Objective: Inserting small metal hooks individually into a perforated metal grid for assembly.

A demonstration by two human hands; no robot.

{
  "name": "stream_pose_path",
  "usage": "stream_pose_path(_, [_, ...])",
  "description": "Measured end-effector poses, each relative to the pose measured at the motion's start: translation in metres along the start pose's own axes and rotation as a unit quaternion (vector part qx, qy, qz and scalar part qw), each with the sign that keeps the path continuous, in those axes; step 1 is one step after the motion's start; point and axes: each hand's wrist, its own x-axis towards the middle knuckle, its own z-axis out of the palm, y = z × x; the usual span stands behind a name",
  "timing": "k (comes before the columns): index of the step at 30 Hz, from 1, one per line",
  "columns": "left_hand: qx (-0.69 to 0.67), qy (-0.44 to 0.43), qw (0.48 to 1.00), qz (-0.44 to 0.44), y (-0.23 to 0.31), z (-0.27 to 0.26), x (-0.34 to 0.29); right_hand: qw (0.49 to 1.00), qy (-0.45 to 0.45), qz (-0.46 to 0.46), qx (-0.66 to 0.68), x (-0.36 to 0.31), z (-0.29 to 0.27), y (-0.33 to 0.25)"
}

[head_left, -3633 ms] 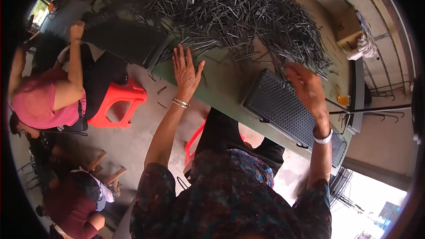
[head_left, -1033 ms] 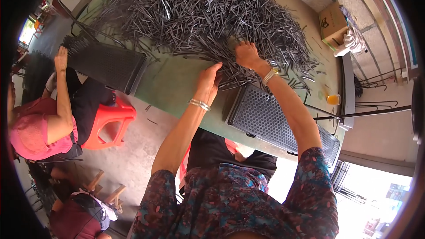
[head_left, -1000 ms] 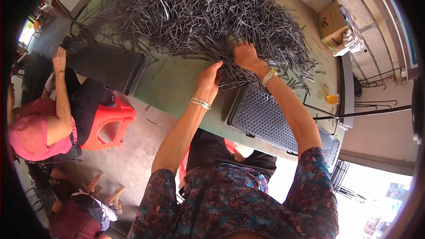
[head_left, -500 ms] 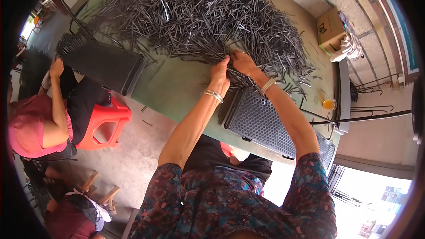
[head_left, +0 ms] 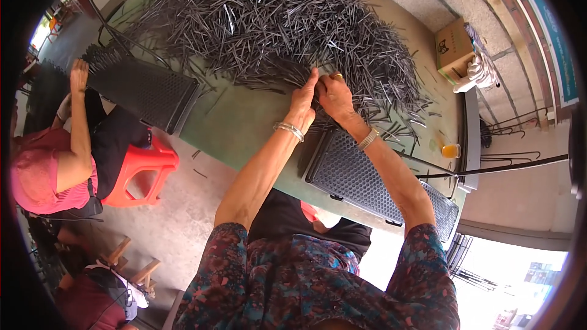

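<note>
A large heap of thin black sticks [head_left: 263,18] covers the far part of the green table [head_left: 226,119]. At its near edge my two hands are close together, almost touching. My left hand [head_left: 302,101] is closed with the thumb pointing up, around a bunch of the sticks; its other fingers are mostly hidden. Beside it my right hand [head_left: 335,95] has its fingers curled in against the same bunch, and their tips do not show. Below my right forearm, a black tray with a grid of round holes [head_left: 361,162] lies along the table's near edge.
At left, a person in a pink hat [head_left: 40,177] sits by a red stool [head_left: 143,168], one hand near another holed black tray [head_left: 150,95] with sticks in it. A cardboard box [head_left: 454,46], a cup of orange liquid [head_left: 451,151] and a black rod [head_left: 501,166] are at right.
My right hand has turned and curled more, its fingers drawing in toward my left hand. My left hand has barely moved. The seated person's hand at left has risen a little.
</note>
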Motion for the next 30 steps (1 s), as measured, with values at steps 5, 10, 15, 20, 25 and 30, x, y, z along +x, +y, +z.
stream_pose_path(5, [0.010, 0.005, 0.997, 0.082, -0.006, 0.021, -0.030, 0.998, 0.047, -0.013, -0.037, -0.004, -0.009, 0.004])
stream_pose_path(10, [-0.017, -0.029, 0.991, 0.126, -0.015, 0.001, -0.015, 0.998, 0.046, 0.002, -0.043, -0.009, -0.010, -0.013])
stream_pose_path(15, [-0.003, -0.059, 0.998, 0.029, -0.008, 0.000, -0.007, 0.998, 0.041, -0.026, -0.049, -0.008, -0.013, -0.006])
stream_pose_path(20, [-0.130, -0.134, 0.982, -0.042, -0.004, -0.009, 0.018, 0.989, 0.070, -0.130, -0.002, -0.010, -0.014, -0.009])
stream_pose_path(25, [-0.172, -0.097, 0.978, -0.067, -0.004, 0.014, 0.018, 0.984, 0.045, -0.053, 0.164, 0.001, -0.056, 0.024])
stream_pose_path(30, [-0.214, -0.103, 0.970, -0.049, -0.006, 0.015, 0.019, 0.945, -0.237, 0.069, 0.216, -0.003, -0.098, 0.015])
